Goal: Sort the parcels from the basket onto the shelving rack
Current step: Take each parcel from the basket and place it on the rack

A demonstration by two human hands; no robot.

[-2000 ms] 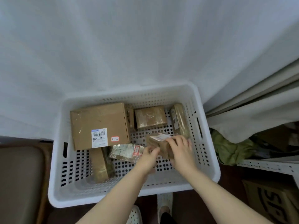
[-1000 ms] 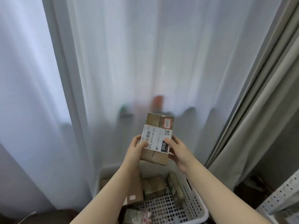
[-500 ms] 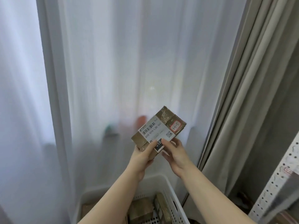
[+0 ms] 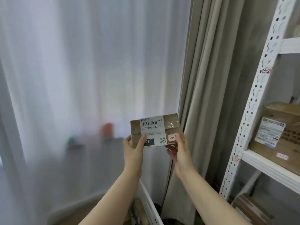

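Note:
A small brown parcel (image 4: 169, 125) with a white barcode label and a red-edged sticker is held up level in front of me. My left hand (image 4: 133, 149) grips its lower left corner, thumb on the label. My right hand (image 4: 178, 151) holds its lower right edge from underneath, thumb beside the sticker. The white basket (image 4: 150, 207) shows only its corner at the bottom, with a parcel inside. The white shelving rack (image 4: 253, 101) stands at the right.
A large brown box (image 4: 279, 135) with a label sits on a rack shelf at the right, and more parcels (image 4: 250, 210) lie on the shelf below. Sheer white curtain (image 4: 81, 78) fills the left; grey drapes (image 4: 209, 78) hang between it and the rack.
The parcel was lifted out of the basket and has been turned from tilted to level. My view has swung right, bringing the rack and its shelves into sight.

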